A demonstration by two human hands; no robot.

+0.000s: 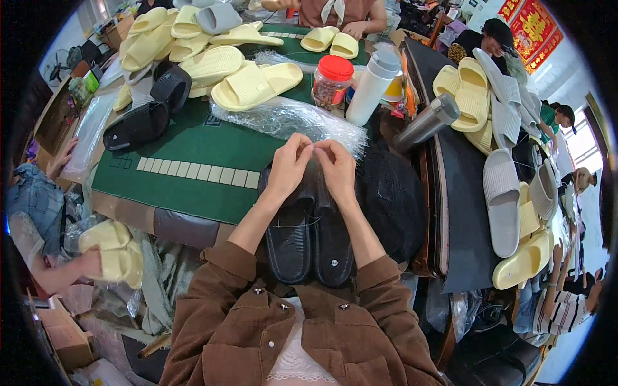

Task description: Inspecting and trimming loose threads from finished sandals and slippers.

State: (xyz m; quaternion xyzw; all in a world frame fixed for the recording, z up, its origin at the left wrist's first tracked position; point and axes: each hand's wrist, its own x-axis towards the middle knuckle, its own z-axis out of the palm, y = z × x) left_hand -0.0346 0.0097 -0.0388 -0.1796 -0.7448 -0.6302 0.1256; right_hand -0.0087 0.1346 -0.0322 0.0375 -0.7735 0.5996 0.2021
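A pair of black slippers (pixel 310 241) lies side by side on my lap, toes pointing away from me. My left hand (pixel 291 162) and my right hand (pixel 335 164) meet just above their toe ends, fingertips pinched together on the edge of a clear plastic bag (pixel 290 119) that spreads over the green table (pixel 199 167). Whether the bag reaches over the slippers is hard to tell. My brown sleeves come in from below.
Yellow slippers (pixel 254 83) and black slippers (pixel 138 125) pile on the table's far left. A red-lidded jar (pixel 331 80), a white bottle (pixel 372 87) and a steel flask (pixel 426 122) stand ahead. Grey and yellow slippers (pixel 502 199) lie at right. Other people work around the table.
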